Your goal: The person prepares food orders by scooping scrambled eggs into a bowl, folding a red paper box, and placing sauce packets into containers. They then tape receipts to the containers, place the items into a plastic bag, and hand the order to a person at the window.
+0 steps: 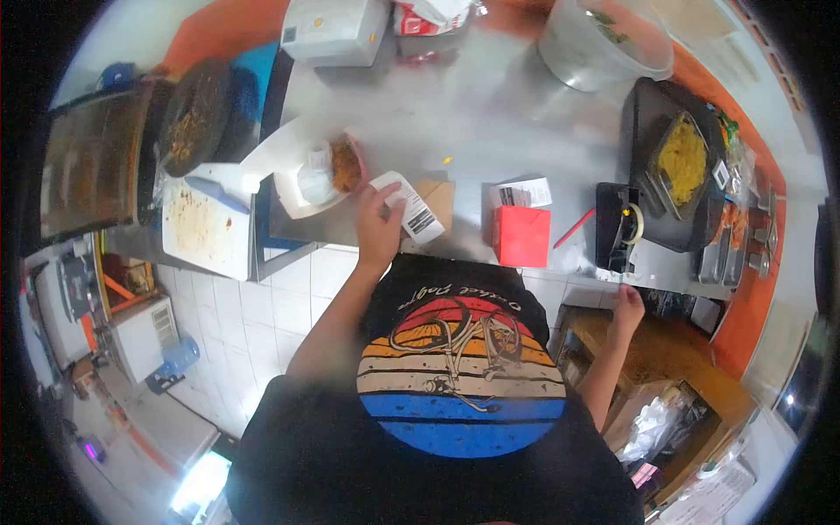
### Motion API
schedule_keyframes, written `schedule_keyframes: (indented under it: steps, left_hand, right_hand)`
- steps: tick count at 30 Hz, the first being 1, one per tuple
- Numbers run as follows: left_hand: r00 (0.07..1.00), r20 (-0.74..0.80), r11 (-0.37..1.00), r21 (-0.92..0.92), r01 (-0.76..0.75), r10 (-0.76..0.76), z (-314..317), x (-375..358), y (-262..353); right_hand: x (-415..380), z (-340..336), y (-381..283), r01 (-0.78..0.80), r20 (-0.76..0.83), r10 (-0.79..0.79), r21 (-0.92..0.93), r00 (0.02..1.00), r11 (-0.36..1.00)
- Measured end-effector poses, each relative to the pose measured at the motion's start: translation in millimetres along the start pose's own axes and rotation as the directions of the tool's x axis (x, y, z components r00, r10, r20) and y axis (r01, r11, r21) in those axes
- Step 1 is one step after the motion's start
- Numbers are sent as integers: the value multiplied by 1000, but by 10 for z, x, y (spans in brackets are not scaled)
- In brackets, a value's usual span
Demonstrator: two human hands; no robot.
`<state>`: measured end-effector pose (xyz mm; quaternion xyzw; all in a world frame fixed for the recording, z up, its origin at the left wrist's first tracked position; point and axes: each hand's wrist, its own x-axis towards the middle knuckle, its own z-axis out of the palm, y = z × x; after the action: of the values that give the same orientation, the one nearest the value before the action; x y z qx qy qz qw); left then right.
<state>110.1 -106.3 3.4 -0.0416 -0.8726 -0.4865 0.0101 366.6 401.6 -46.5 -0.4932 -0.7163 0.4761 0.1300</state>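
My left hand [379, 229] has its fingers closed on the edge of a printed paper receipt [422, 219]. The receipt lies over a flat brown paper piece [437, 198]. Just left of that hand stands an open white takeaway box [293, 203] with a wrapped white item [316, 179] and browned food [344, 164] inside. My right hand [626, 311] is at the counter's front edge, fingers pinched together; what they hold, if anything, is too small to make out. Above it sits a black tape dispenser [612, 229] with a tape roll [633, 224].
A red box [521, 236] stands mid-counter before a second receipt [522, 192]. Beside it lies a red pen [574, 228]. A tray of yellow food [682, 164] is at right, a clear tub [604, 44] behind. A knife [216, 194] rests on a cutting board [206, 232] at left.
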Motion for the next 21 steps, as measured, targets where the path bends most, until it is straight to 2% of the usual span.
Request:
schedule_keyframes:
  steps: [3, 4, 6, 7, 8, 9, 11, 12, 14, 17, 19, 21]
  left_hand:
    - [998, -12, 997, -62, 55, -56, 56, -135, -91]
    - [1000, -22, 1000, 18, 2, -2, 4, -131, 51]
    - [999, -33, 999, -14, 34, -34, 40, -163, 52]
    - [998, -41, 998, -32, 50, -51, 56, -183, 39]
    - [998, -67, 1000, 24, 4, -2, 86, -181, -8]
    - [991, -118, 994, 91, -58, 68, 121, -170, -47]
    - [955, -200, 958, 229, -170, 218, 182, -157, -97]
    - [966, -208, 980, 156, -124, 155, 193, -167, -84]
    - [978, -205, 1000, 4, -27, 27, 219, -176, -24]
    - [972, -109, 967, -173, 186, -207, 140, -183, 121]
    - [974, -130, 974, -161, 162, -184, 172, -191, 75]
    - [979, -157, 987, -116, 113, -130, 173, -198, 60]
  right_hand:
    - [-532, 277, -1111, 73, 113, -93, 173, 989, 982]
    - [-676, 412, -1397, 86, 198, -120, 171, 973, 981]
    - [-937, 732, -1876, 115, 364, -170, 168, 916, 979]
    - [-1066, 920, -2051, 142, 479, -192, 139, 856, 980]
    - [-1195, 1162, -2221, 209, 575, -272, 174, 772, 962]
    - [-1355, 1388, -2370, 263, 627, -288, 134, 724, 955]
    - [-1553, 1873, -2458, 248, 770, -290, 176, 568, 953]
    - [-1643, 2089, -2486, 261, 812, -302, 191, 500, 946]
    - [-1723, 2457, -2468, 432, 823, -333, 120, 461, 894]
    - [-1683, 2882, -2324, 509, 794, -351, 62, 496, 859]
    - [-1680, 3089, -2206, 518, 762, -358, 35, 540, 854]
    - [-1737, 3125, -2218, 546, 786, -298, -60, 541, 836]
